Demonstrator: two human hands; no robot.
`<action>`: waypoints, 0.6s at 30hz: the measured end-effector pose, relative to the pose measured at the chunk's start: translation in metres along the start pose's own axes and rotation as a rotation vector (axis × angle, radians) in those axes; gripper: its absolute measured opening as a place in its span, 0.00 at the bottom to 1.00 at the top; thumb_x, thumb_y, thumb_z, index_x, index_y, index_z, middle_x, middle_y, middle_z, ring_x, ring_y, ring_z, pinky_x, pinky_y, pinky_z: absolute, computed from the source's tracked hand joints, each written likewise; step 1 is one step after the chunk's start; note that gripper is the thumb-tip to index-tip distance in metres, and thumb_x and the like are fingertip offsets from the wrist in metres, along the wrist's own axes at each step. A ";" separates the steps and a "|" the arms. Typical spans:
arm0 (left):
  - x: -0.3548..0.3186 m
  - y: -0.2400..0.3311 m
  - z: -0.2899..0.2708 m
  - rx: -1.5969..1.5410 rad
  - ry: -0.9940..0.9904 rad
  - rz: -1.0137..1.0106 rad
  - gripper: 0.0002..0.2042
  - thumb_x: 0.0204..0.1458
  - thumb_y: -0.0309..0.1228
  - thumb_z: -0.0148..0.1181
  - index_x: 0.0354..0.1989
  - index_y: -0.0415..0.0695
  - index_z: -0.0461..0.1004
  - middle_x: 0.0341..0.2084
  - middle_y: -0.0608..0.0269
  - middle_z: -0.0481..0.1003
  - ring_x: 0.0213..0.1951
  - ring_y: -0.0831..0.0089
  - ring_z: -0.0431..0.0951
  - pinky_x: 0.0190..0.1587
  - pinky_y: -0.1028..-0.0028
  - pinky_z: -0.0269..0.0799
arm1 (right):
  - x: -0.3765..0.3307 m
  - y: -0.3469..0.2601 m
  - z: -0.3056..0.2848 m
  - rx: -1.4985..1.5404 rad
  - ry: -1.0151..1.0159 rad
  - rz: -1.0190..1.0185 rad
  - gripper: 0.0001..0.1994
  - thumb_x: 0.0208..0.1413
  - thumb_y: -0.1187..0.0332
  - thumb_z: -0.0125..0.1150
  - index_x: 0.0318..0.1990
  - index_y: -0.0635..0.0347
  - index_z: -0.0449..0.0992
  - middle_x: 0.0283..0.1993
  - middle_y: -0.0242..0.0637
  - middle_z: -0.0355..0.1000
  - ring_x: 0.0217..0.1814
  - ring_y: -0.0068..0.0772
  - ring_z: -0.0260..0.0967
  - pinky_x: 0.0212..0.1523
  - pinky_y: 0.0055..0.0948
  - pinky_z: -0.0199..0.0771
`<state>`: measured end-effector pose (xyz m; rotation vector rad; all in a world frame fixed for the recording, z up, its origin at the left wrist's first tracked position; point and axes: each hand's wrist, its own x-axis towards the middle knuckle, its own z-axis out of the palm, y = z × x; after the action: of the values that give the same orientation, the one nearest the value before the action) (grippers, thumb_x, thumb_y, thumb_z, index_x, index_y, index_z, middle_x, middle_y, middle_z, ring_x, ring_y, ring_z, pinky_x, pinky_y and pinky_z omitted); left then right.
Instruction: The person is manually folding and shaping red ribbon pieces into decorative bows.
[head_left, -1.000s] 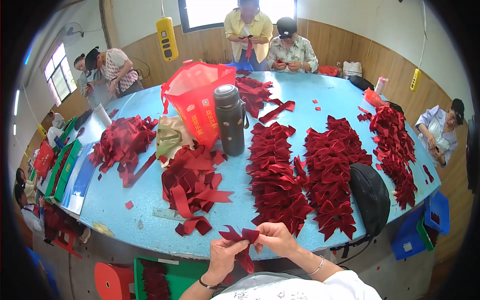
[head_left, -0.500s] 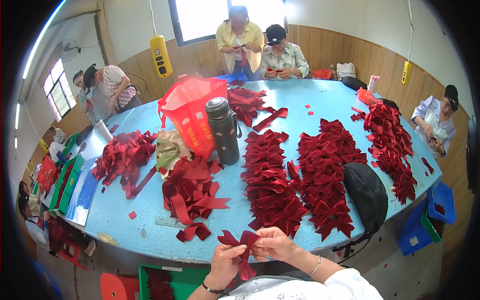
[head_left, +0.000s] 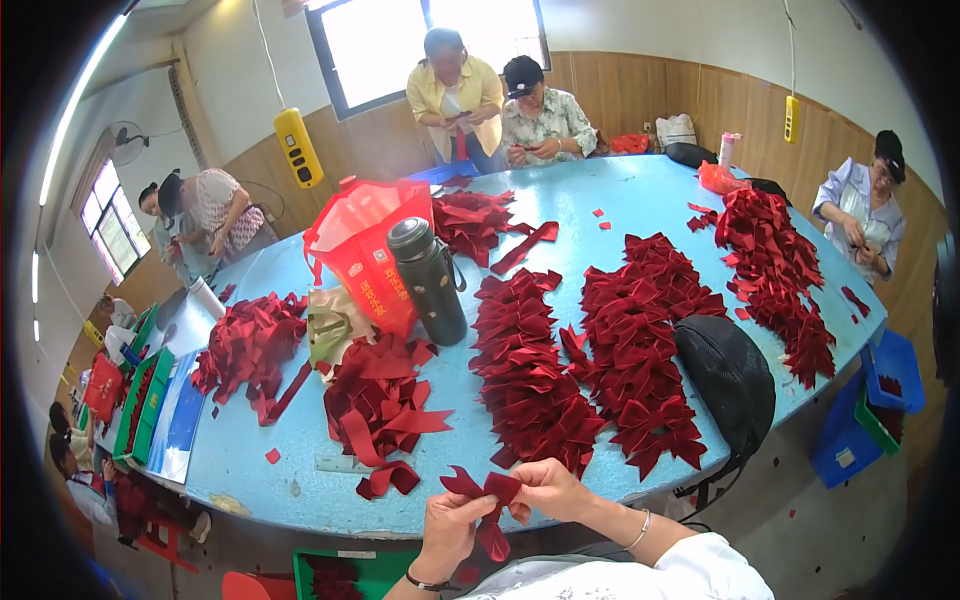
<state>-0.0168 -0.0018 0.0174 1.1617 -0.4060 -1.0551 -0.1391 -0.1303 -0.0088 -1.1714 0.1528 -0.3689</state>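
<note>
A dark red ribbon bow (head_left: 492, 538) is pinched between both my hands just off the table's near edge. My left hand (head_left: 448, 528) grips its middle with thumb and fingers, one tail hanging below. At the loop on its right side, my right hand (head_left: 552, 492) closes with thumb and forefinger. Right beyond my hands, finished-looking bows (head_left: 530, 380) lie in a thick row, and a second row of bows (head_left: 640, 350) runs alongside. To the left is a loose heap of cut ribbon strips (head_left: 375, 400), with a clear ruler (head_left: 340, 464) beside it.
A dark thermos (head_left: 430, 285) and a red bag (head_left: 365, 250) stand mid-table. A black bag (head_left: 725, 385) rests at the right edge. Below are a green crate (head_left: 385, 572) and blue bins (head_left: 840, 445). Several other people work around the blue table (head_left: 260, 480).
The view has tilted slightly, shifting the scene. My hands still hold the bow at nearly the same spot; its right loop sits a little more closed in my right fingers.
</note>
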 end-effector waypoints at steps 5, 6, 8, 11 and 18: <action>0.013 -0.003 -0.016 0.292 -0.082 0.066 0.03 0.46 0.20 0.57 0.24 0.36 0.76 0.17 0.65 0.74 0.19 0.82 0.69 0.22 0.77 0.60 | 0.008 0.008 -0.006 0.287 -0.004 0.025 0.08 0.57 0.70 0.53 0.33 0.66 0.72 0.23 0.34 0.70 0.23 0.22 0.67 0.24 0.23 0.67; 0.017 -0.010 -0.015 0.243 -0.060 0.070 0.03 0.46 0.20 0.57 0.24 0.36 0.76 0.18 0.65 0.74 0.19 0.82 0.69 0.22 0.77 0.60 | 0.008 0.005 -0.004 0.354 0.023 0.030 0.08 0.57 0.69 0.54 0.33 0.67 0.72 0.22 0.36 0.70 0.21 0.23 0.66 0.23 0.24 0.67; 0.020 0.004 0.000 0.084 -0.025 -0.041 0.03 0.46 0.20 0.58 0.23 0.36 0.76 0.18 0.65 0.74 0.20 0.82 0.69 0.23 0.78 0.61 | 0.011 -0.004 -0.003 0.470 0.008 0.079 0.10 0.57 0.67 0.54 0.33 0.67 0.72 0.22 0.36 0.70 0.21 0.23 0.66 0.23 0.23 0.66; 0.021 0.010 0.003 -0.071 0.011 -0.130 0.02 0.46 0.20 0.59 0.23 0.36 0.75 0.19 0.64 0.75 0.21 0.82 0.70 0.24 0.80 0.63 | 0.014 -0.002 -0.010 0.151 0.041 0.018 0.07 0.54 0.72 0.57 0.34 0.67 0.72 0.23 0.37 0.70 0.24 0.25 0.67 0.24 0.21 0.65; 0.018 -0.001 -0.009 -0.085 0.048 -0.021 0.02 0.45 0.21 0.61 0.25 0.36 0.76 0.23 0.63 0.77 0.24 0.82 0.73 0.28 0.82 0.66 | 0.022 0.002 -0.009 -0.814 0.340 -0.665 0.06 0.49 0.79 0.60 0.33 0.67 0.70 0.30 0.37 0.70 0.29 0.22 0.66 0.27 0.20 0.67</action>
<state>-0.0020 -0.0124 0.0084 1.1152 -0.3094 -1.0509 -0.1206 -0.1452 -0.0121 -1.9519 0.2161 -1.1688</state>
